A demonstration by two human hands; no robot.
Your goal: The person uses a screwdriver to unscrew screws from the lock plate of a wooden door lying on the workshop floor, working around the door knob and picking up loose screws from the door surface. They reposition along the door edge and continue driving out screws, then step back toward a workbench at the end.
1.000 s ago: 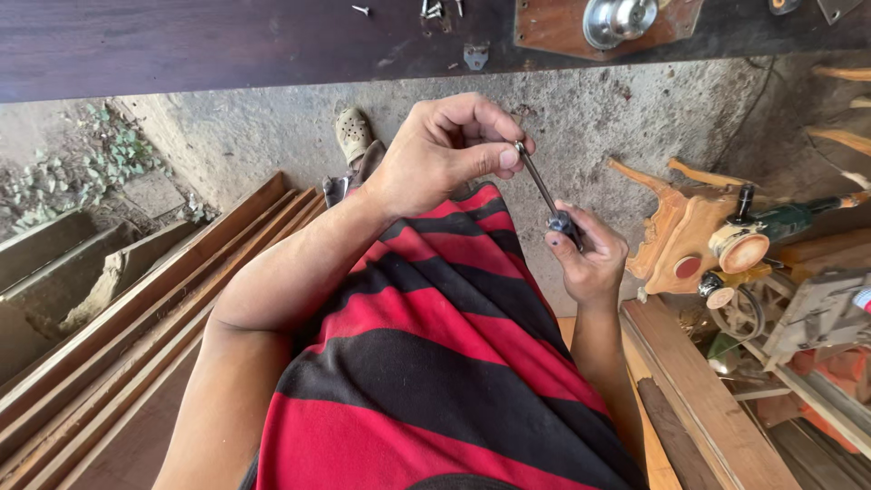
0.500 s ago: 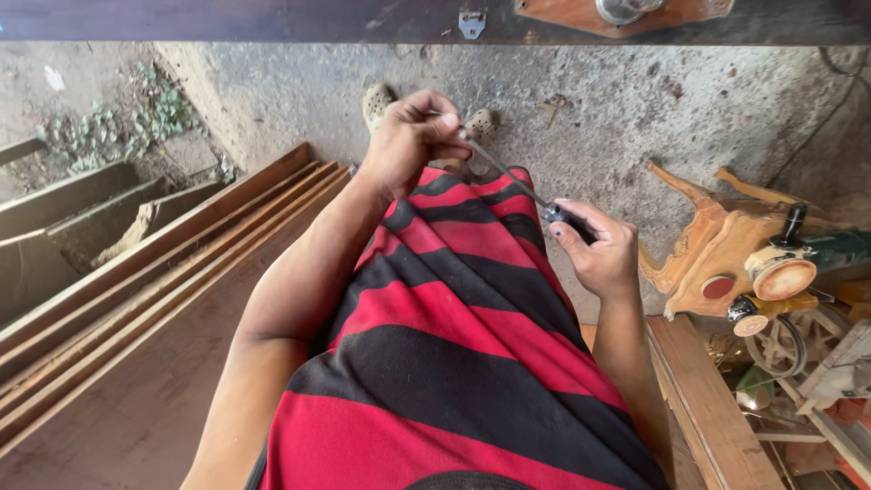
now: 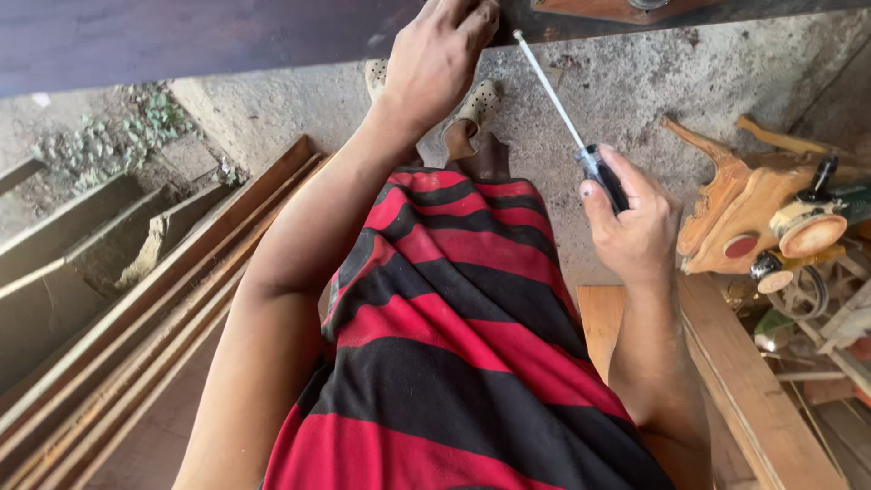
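Observation:
My right hand [image 3: 635, 222] grips the dark handle of a screwdriver [image 3: 567, 122]. Its thin metal shaft slants up and to the left, the tip just under a dark wooden board [image 3: 181, 41] that spans the top of the view. My left hand [image 3: 440, 59] reaches up to that board's lower edge, fingers curled against it; whether it pinches anything small is hidden. A red and black striped garment [image 3: 454, 336] covers my body below the arms. My sandalled feet [image 3: 467, 113] stand on the concrete floor.
Long wooden planks [image 3: 145, 308] lie stacked along the left. A carved wooden piece with a power tool [image 3: 780, 218] sits at the right, above a wooden bench edge [image 3: 753, 390]. Metal hardware on a wood block [image 3: 635, 7] shows at the top.
My left hand let go of the screwdriver's tip and rose to the dark board. My right hand swung the shaft upward. The view moved closer to the board.

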